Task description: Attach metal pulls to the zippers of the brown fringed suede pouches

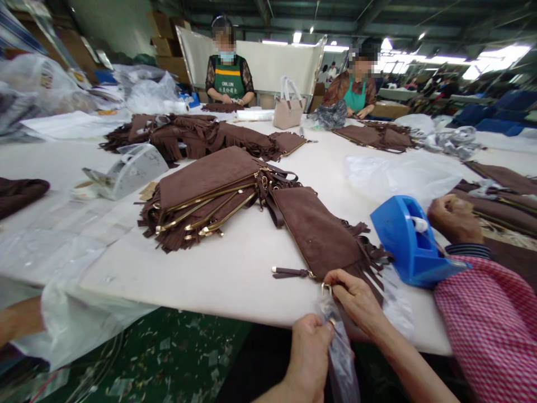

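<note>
My left hand [309,350] is closed round a strap wrapped in clear plastic [342,358], just off the table's front edge. Thumb and fingers of my right hand [354,296] pinch the gold metal clasp [325,288] at the strap's upper end. Right behind the clasp lies a brown fringed pouch [314,226], its zipper pull [289,272] pointing left. A stack of similar brown pouches [205,179] with gold zippers lies further left, its wrist loops touching the single pouch.
A blue tape dispenser [409,240] stands at the right, beside another person's hand [456,219] and checked sleeve. A grey dispenser [134,170] is at the left. Behind lie more brown pouches [188,134] and a beige handbag [289,112]. Two people in green aprons are across the table [243,280].
</note>
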Tool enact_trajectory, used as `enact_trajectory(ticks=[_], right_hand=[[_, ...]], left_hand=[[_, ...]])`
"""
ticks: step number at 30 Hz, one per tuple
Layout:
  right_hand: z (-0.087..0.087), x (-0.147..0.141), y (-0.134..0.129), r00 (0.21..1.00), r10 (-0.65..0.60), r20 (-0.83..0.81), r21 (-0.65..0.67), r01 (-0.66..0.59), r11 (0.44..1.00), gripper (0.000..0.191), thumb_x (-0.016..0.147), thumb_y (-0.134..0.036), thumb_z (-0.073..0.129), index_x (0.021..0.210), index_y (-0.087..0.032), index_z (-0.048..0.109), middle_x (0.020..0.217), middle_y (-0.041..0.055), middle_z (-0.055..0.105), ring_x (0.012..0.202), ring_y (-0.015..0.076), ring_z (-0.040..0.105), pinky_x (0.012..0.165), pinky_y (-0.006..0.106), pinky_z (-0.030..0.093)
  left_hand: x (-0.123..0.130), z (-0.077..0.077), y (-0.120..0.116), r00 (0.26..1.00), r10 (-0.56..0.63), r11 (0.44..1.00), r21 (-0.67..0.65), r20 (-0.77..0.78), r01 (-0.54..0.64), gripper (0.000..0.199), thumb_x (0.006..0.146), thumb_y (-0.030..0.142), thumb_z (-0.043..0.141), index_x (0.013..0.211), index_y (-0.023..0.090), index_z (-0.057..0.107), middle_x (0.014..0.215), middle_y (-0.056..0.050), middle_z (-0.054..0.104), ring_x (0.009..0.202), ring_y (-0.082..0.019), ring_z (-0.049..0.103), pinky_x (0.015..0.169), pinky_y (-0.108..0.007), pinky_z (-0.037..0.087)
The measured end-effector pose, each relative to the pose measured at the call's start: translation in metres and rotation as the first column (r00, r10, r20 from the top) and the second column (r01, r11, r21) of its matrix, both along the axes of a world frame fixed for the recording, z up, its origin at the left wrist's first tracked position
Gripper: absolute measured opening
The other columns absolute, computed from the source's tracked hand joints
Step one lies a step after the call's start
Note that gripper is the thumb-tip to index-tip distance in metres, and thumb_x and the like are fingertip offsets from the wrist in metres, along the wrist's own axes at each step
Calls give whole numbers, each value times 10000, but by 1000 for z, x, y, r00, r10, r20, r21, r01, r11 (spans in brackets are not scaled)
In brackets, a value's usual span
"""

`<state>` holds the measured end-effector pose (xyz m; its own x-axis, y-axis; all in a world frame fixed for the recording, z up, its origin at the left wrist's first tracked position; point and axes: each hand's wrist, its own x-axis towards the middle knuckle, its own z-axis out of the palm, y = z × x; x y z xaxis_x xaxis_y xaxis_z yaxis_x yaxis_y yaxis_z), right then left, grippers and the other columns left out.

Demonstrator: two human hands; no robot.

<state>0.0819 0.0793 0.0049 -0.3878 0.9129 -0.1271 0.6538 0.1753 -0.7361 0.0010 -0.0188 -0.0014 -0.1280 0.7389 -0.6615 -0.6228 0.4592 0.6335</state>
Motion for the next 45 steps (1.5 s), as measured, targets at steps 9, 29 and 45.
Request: enact_trajectory(ticks=[9, 29, 45], right_hand=[[-1, 1, 1, 998, -29, -55, -24, 28, 999, 198, 611, -202, 380, 655, -212, 573, 618, -14, 587, 587, 160, 519, 558, 262, 365], [-3, 4, -26, 769, -574, -281, -682, 261, 683, 322, 534, -454, 653, 541, -192, 465, 312, -132, 292, 268, 29, 240, 294, 162, 180], [13, 0, -7, 972, -205, 117, -73, 215, 974, 121, 573, -217, 510, 462, -209, 460, 463, -19, 463, 503, 140, 417, 505, 268, 250]], left_hand=[[-5, 11, 20, 998, 1, 1000, -26, -65, -3, 74, 577, 219, 502, 578, 164, 453, 446, 43, 445, 411, -80, 418, 450, -218, 316], [-6, 17, 28, 998, -31, 997, -74, 46, 34, 155, 513, 238, 562, 616, 169, 468, 448, 27, 505, 396, -103, 471, 445, -244, 399], [14, 11, 37, 988, 141, 990, 1, -59, -142, 111, 606, 59, 467, 652, 156, 497, 497, 45, 494, 458, -79, 439, 459, -199, 336]])
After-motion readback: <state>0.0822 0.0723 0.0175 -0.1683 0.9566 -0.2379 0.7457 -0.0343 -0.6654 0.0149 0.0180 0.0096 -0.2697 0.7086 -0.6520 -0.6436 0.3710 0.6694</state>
